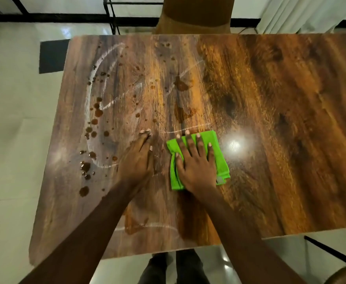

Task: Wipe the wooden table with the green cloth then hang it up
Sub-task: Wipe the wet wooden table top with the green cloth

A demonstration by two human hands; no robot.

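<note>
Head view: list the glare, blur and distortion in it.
Head view: a bright glare spot on the table just right of the green cloth; a fainter sheen by the spills at left; the left hand slightly motion-blurred; table edges skewed by the wide lens.

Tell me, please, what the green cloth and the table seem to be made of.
Green cloth: probably microfibre or another soft textile, matte; it folds in limp layers. Table: wood-grain top, either varnished wood or laminate, glossy; it reflects glare and brown drops bead on it.
</note>
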